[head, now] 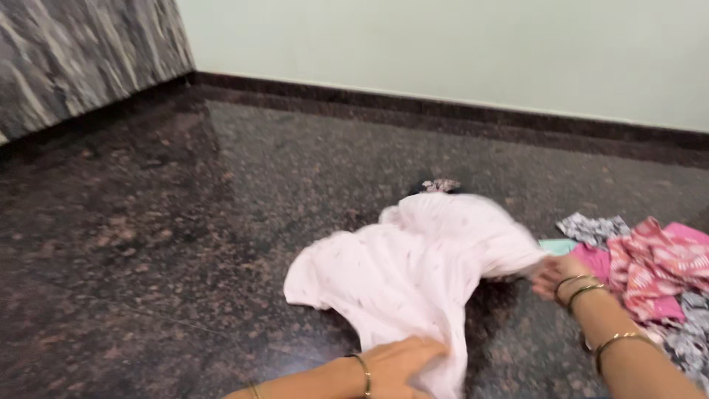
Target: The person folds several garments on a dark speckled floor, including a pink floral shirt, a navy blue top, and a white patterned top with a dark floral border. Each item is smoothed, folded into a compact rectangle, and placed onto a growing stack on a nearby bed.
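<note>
While both forearms reach in from the bottom edge, the left hand [395, 367] lies palm down with fingers spread flat, pressing the near hem of a pale pink garment [413, 270]. The right hand [555, 277], bangles at the wrist, stretches out to the garment's right edge; it is blurred, and I cannot tell whether its fingers pinch the cloth or only touch it. The garment lies spread on the dark speckled stone floor [185, 222], its long axis running from the near hem away toward the wall. A heap of pink and patterned clothes [653, 277] sits just right of it. A pale wall [443, 44] with a dark skirting closes the room behind.
</note>
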